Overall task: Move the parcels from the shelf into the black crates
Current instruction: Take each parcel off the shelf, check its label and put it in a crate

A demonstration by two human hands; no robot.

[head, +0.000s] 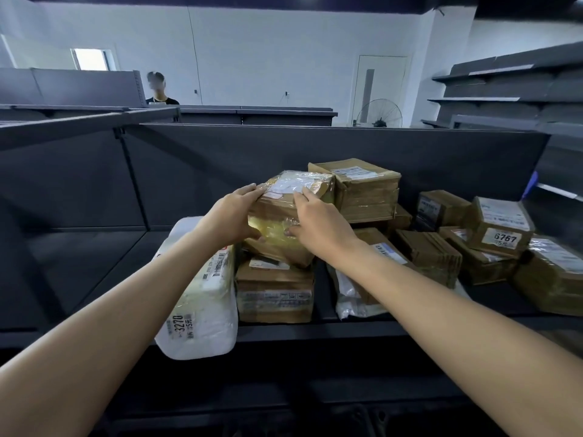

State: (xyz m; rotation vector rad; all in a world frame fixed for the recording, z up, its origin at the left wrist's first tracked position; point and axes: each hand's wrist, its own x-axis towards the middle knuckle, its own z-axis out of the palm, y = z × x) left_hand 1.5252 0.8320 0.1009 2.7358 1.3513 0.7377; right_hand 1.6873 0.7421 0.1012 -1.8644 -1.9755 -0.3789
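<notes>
— Gripping what, exactly?

— Both hands are clamped on a taped brown parcel: the left hand on its left side, the right hand over its top and front, fingers spread. It sits tilted on top of a lower brown box on the shelf.

— Any room around it?

— To its left a white bag parcel lies just beside the stack and hangs over the shelf's front edge. To the right, a taller brown box stands close behind, nearly touching. Left of the white bag the shelf is bare up to the dark back panel. Further right, more brown parcels crowd together, one marked 6767.

— What can't you make out?

— The right forearm covers part of a flat parcel and a clear plastic bag. The far-right parcel is cut off by the frame. Labels are mostly too blurred to read. The space below the shelf is dark; I cannot tell any crates there. A person stands beyond the racks.
</notes>
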